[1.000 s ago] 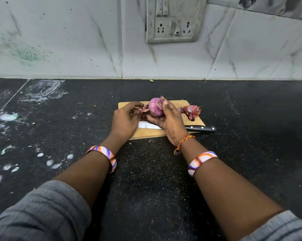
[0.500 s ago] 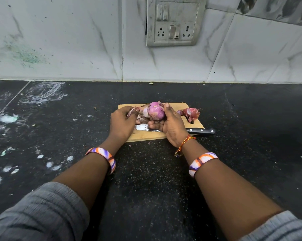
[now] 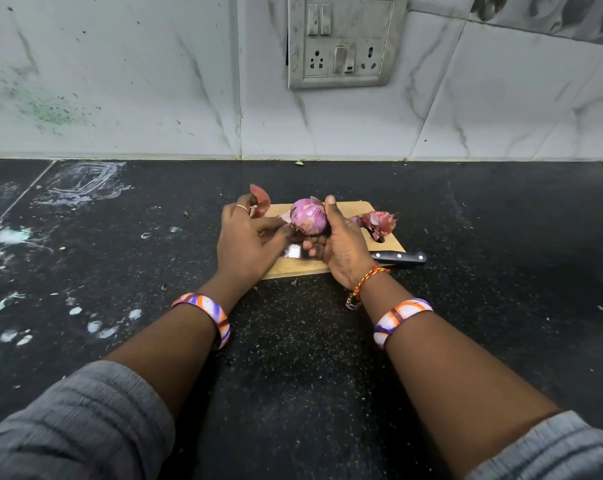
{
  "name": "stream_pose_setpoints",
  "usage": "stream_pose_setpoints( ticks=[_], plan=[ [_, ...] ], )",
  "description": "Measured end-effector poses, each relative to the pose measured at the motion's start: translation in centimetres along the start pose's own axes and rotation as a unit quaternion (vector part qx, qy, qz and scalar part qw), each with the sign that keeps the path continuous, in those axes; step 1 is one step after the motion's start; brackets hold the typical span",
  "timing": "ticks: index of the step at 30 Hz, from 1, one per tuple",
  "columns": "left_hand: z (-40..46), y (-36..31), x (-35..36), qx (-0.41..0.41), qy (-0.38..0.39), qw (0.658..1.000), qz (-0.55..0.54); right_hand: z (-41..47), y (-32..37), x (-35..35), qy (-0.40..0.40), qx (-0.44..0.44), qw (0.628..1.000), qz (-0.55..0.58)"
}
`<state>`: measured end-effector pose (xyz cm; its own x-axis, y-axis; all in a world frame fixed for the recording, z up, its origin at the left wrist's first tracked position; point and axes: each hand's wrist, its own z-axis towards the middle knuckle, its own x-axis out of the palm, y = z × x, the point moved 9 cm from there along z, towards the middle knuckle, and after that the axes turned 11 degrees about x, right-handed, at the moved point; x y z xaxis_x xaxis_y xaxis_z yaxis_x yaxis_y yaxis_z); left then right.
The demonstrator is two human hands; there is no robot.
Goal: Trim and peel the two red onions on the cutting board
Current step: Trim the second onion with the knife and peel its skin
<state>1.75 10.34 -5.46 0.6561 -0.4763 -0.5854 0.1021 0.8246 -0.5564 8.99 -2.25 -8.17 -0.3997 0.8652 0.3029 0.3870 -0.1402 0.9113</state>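
Note:
A partly peeled red onion [image 3: 308,216] is held just above the wooden cutting board [image 3: 357,208]. My right hand [image 3: 343,245] cups it from the right, thumb up along its side. My left hand [image 3: 250,242] pinches at the onion's lower left edge, and a curl of red skin [image 3: 260,200] sticks up behind its fingers. A heap of red peel, perhaps hiding the second onion [image 3: 378,223], lies at the board's right end. A black-handled knife [image 3: 399,257] lies across the board's near edge, its blade partly hidden under my hands.
The board sits on a black speckled counter [image 3: 293,341] with white smears and crumbs at the left. A tiled wall with a switch and socket plate [image 3: 343,41] rises behind. Small peel scraps lie near the board.
My left hand has pulled a strip of skin away from the onion to the left; the loose curl now stands up behind it. My right hand keeps hold of the onion.

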Motion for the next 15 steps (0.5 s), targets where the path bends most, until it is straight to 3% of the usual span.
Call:
stream_pose_setpoints(
  ticks=[6, 15],
  plan=[
    [0.0, -1.3, 0.2, 0.067, 0.002, 0.998, -0.014, -0.2, 0.2, 0.5, 0.024, -0.009, 1.0, 0.009],
    [0.1, -0.2, -0.4, 0.01, -0.043, 0.995, -0.092, -0.6, -0.1, 1.9, 0.104, 0.029, 0.994, -0.034]
  ],
)
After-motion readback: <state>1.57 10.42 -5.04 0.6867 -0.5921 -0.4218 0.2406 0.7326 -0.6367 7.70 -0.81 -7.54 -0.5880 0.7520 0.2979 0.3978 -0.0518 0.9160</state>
